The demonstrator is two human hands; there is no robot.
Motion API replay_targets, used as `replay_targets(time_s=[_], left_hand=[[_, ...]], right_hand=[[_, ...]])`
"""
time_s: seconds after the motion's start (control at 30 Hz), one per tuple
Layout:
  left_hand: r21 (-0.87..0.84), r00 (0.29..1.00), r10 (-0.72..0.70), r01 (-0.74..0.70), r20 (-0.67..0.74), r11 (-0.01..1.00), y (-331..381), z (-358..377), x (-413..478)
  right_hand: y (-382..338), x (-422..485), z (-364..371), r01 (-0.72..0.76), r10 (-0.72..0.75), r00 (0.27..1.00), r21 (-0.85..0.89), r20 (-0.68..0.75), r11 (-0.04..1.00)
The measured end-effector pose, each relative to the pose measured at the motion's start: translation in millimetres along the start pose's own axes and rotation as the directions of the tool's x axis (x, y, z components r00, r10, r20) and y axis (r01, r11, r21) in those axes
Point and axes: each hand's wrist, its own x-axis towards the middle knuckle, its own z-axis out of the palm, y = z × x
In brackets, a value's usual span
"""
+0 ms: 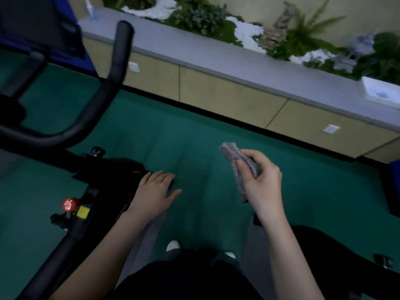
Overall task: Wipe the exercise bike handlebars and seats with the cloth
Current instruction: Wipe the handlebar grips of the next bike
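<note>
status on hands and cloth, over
Right hand grips the folded grey cloth, held in the air. Left hand open beside the bike frame. Handlebar upper left, untouched, nothing in the way.

We can't read any text, nos. or brand marks here. The yellow label (83, 211) on the bike (54, 256) is too blurred, same w/ the white plates (331, 128) on the cabinet (216, 87).
</note>
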Motion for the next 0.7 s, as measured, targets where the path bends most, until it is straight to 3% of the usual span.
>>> replay_targets(time_s=[0.2,0.37,0.7], left_hand=[[-0.118,0.982,-0.188,0.188,0.01,0.975,-43.5,5.4,-41.8],[-0.192,0.928,-0.366,0.348,-0.067,0.918,-60.2,6.0,-72.8],[-0.338,0.713,-0.664,0.582,-0.225,0.739,-60.7,-10.7,-107.5]], right_hand=[[-21.0,4.1,41.6,0.047,-0.051,0.985,0.029,0.165,0.998],[-33.2,11.9,75.1,0.049,-0.078,0.936,0.093,0.343,0.994],[-48.7,34.0,120.3,0.123,-0.21,0.745,0.179,0.633,0.976]])
